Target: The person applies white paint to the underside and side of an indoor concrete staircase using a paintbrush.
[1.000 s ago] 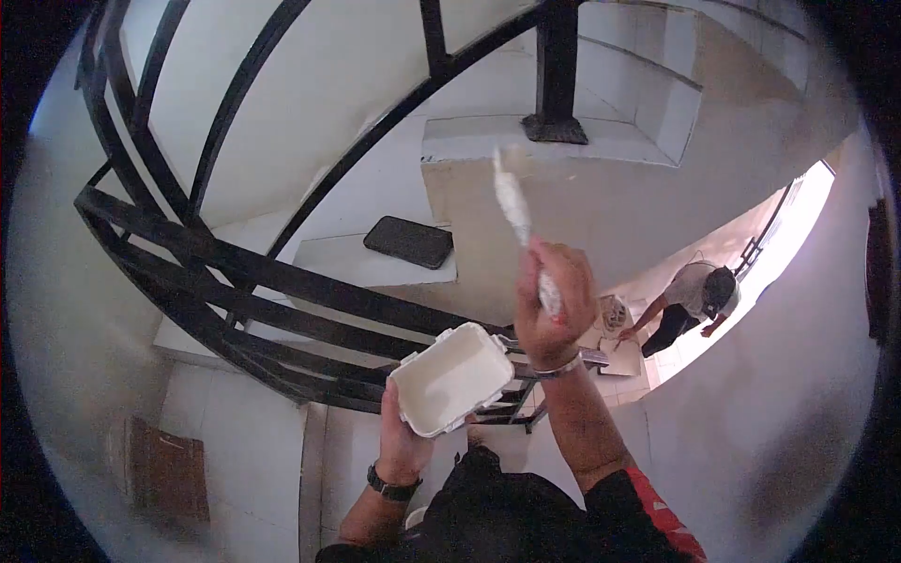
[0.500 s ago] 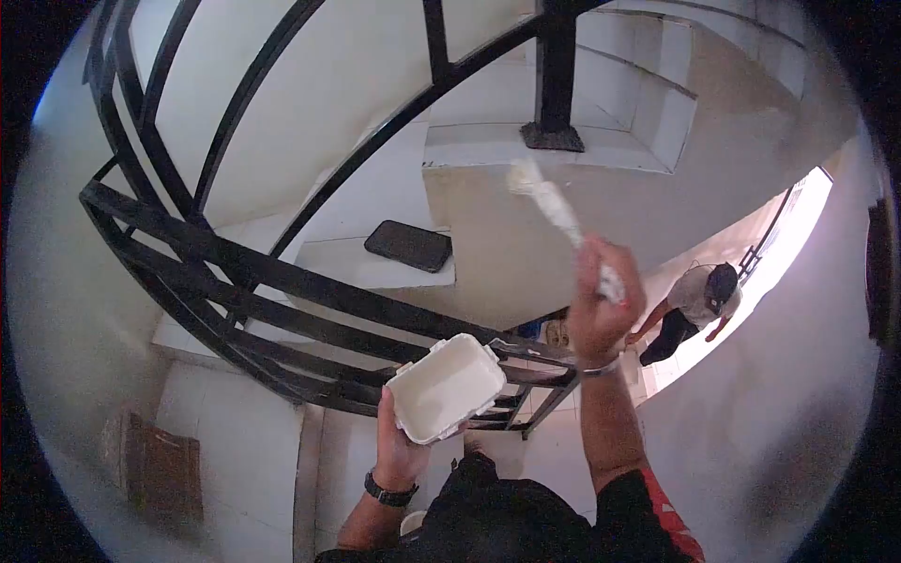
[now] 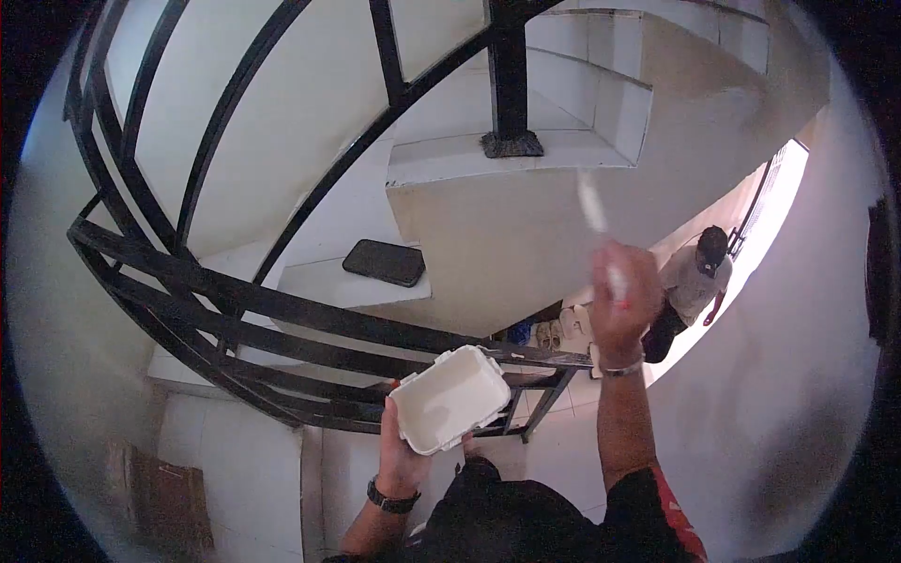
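Note:
My left hand holds a white plastic food container with clip tabs round its rim, lidless and tilted toward me. Its inside looks white; whether that is paint or bare plastic I cannot make out. My right hand is raised in front of the wall below the stair edge, closed round the pale handle of a paintbrush. Motion smears the brush, and its bristle end is hard to make out. Its tip points up toward the stair edge.
A black curved metal railing runs between me and the white stairs. A dark flat tray-like object lies on a step. Below, a person in a cap stands by a bright doorway near some shoes. Brown cardboard lies at lower left.
My right hand has moved slightly right and the brush has swung to a more upright angle. The view has shifted a little. The person below now stands more upright.

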Demonstrator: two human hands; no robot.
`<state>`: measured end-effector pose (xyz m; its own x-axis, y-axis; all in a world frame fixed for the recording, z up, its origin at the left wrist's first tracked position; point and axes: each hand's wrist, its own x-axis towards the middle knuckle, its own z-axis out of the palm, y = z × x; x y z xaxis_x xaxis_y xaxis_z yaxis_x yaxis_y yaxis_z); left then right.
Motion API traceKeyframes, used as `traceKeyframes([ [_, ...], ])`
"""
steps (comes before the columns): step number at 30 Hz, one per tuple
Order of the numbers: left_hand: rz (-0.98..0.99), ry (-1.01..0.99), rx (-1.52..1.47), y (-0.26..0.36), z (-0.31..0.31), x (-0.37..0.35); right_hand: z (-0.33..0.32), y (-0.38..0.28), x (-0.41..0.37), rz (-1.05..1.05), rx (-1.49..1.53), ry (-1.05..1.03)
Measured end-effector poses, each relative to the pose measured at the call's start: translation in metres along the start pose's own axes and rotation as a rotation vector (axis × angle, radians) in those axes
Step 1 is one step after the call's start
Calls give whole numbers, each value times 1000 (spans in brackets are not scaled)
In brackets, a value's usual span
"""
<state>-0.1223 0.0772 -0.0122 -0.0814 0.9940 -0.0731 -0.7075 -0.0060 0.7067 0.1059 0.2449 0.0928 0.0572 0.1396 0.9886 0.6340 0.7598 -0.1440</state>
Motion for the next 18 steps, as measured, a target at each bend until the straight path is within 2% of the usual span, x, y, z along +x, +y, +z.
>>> traceKeyframes([
  [3,13,-11,-73,-2,-6,-2,20,-22,4,-111,-6,-112],
  [5,15,-22,-78,-2,-12,-3,25,-36,11,-248,44,-278],
  [9,48,-23,-21,0,-8,-5,30,-42,7,-274,213,-301],
  [11,34,13,-16,6,5,-7,28,-44,7,-155,405,-186],
  [12,22,51,-13,8,8,-8,26,-43,6,-155,402,-186],
  [14,-4,-12,-33,2,-9,-4,22,-33,1,58,352,-110],
  [15,-27,-74,-51,0,-15,-1,20,-27,0,57,348,-109],
  [18,-22,-41,-39,2,-6,-2,9,5,4,224,180,55],
])
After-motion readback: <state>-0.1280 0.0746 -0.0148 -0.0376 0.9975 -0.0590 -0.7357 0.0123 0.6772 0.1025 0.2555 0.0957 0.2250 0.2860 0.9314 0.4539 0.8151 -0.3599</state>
